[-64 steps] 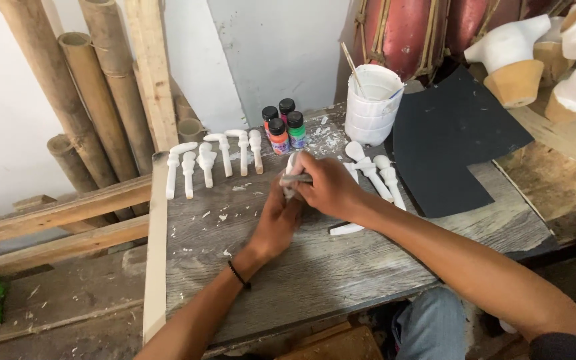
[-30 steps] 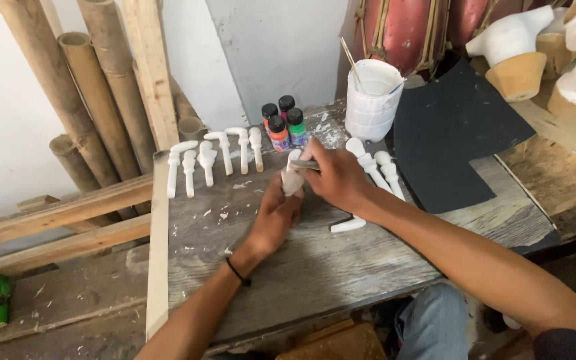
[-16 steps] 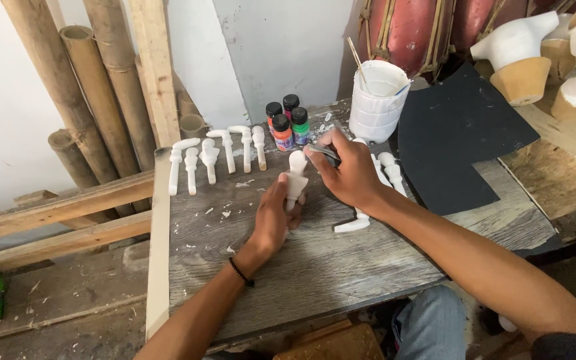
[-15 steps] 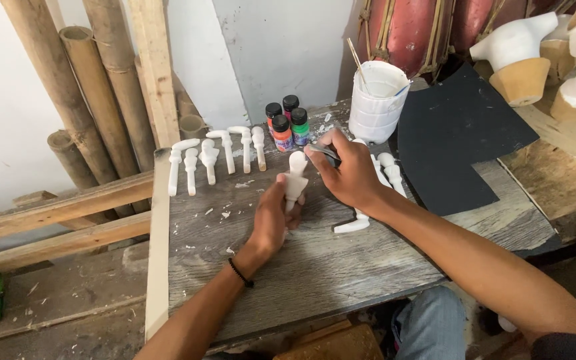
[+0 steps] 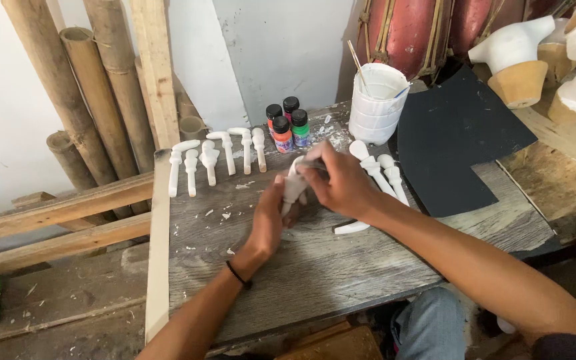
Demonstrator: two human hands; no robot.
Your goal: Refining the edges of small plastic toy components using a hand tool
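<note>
My left hand (image 5: 268, 217) grips a small white carved piece (image 5: 294, 187) upright over the grey wooden table (image 5: 315, 273). My right hand (image 5: 338, 183) is closed on a thin tool, probably a brush, whose tip touches the top of that piece; the tool is mostly hidden by my fingers. A row of similar white pieces (image 5: 211, 160) lies at the table's back left. More white pieces (image 5: 381, 173) lie just right of my right hand, and another (image 5: 351, 228) lies under my right wrist.
Small paint bottles (image 5: 287, 125) with black caps stand at the back. A white bucket (image 5: 376, 101) holds a stick. A black sheet (image 5: 458, 143) lies to the right. Bamboo poles (image 5: 81, 100) and planks lean at left. White sculpted forms (image 5: 521, 53) stand at back right.
Both hands have drifted slightly left and toward me with the white piece. My right hand has closed in over its top.
</note>
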